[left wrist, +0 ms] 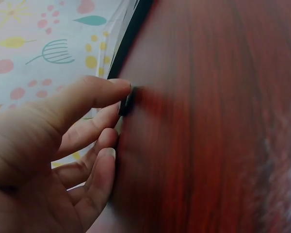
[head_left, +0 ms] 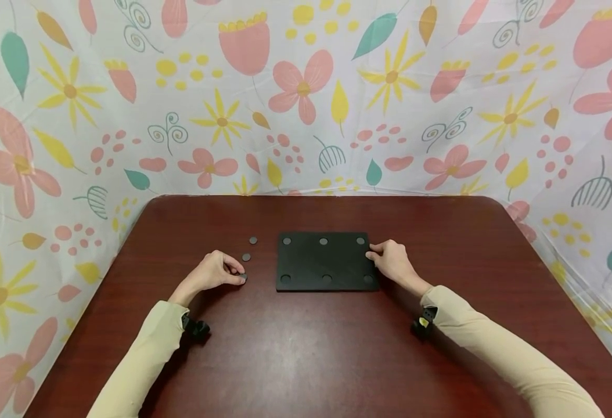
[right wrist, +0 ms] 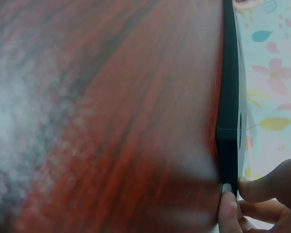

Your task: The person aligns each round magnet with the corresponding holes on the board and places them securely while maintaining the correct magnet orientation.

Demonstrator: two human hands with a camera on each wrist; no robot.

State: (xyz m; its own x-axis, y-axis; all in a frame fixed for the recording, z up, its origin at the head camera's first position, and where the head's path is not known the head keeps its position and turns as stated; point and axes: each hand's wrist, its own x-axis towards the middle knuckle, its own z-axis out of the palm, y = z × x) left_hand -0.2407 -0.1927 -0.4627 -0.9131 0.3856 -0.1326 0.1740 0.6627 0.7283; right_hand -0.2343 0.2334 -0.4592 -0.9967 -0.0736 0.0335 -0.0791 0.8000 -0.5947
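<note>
Pinches a small dark disc in the left hand, with thumb and forefinger nearly meeting around it and the other fingers loosely bent. Tilts it on edge close to the tabletop; cannot tell about contact there. Grips the right side of a black board with the right hand, thumb and forefinger parted only by the edge; cannot fully make out the remaining fingers.

Has the board lying flat in the far half of a reddish-brown table, well to the right of the left hand. Shows three grey inset discs along the board's far row and three dark round recesses along its near row. Just left of the board and far of the left hand, has a nearer loose disc and a farther loose disc, apart from each other. Wears cream sleeves. Faces a flower-printed cloth at the far side.
</note>
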